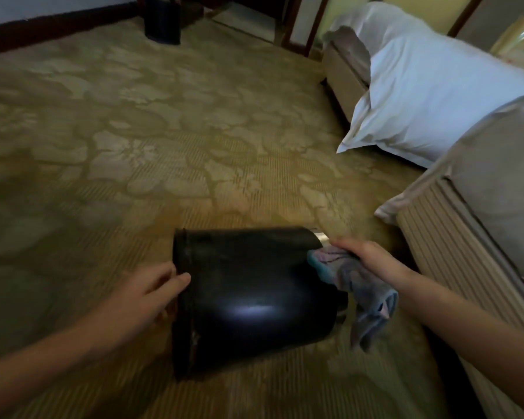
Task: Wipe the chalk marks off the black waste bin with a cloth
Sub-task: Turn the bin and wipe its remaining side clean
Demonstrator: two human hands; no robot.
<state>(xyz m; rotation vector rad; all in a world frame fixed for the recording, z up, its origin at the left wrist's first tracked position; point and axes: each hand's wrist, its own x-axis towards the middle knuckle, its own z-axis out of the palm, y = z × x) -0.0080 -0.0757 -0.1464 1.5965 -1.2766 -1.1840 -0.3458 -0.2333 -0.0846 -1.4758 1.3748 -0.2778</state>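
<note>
Sideways bin (254, 285) between left fingers (177, 282) and cloth (356, 278) in right fingers (345, 244)

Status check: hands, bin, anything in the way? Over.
Left hand grips black waste bin at its left end. Right hand holds cloth against its right end. Bin on its side over carpet, nothing in the way.

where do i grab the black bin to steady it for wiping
Grip the waste bin by its ridged end band, coming from the left, as the left hand does. It lies on its side on the carpet, so the smooth round wall could roll; that edge likely gives fingers a lip and keeps the wall free for the cloth.
</note>
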